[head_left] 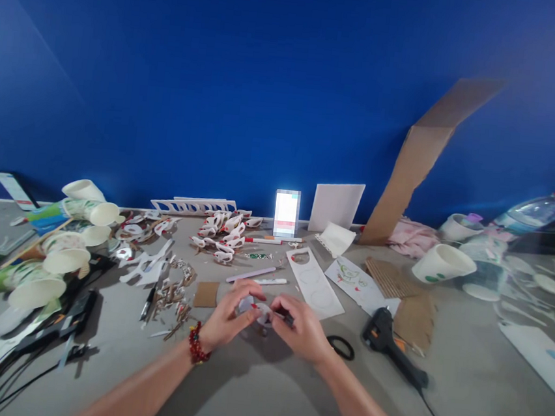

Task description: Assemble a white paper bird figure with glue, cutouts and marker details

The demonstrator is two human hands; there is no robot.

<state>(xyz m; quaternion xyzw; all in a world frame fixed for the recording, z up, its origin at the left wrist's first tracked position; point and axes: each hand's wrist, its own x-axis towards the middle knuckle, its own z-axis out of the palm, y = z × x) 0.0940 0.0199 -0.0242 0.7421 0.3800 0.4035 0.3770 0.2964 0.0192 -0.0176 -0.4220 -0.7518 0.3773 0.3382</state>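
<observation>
My left hand [227, 318], with a red beaded bracelet at the wrist, curls its fingers around a small white cut-out with a red mark [262, 311]. From the other side, the fingertips of my right hand [301, 331] pinch its edge. Fingers cover part of the piece, so its full outline is hidden. Behind the hands lies a pile of similar white cut-outs with red marks [228, 233]. A white sheet with round cut lines [316, 284] rests beyond my right hand. Close to my left hand is a small brown cardboard square [205, 294].
A black glue gun [394, 347] and a black ring [340, 347] lie to the right. Pens [251, 274] and a lit phone [287, 213] are at the back. Paper cups [64, 253] and cables crowd the left; folded cardboard [417, 156] leans on the blue wall.
</observation>
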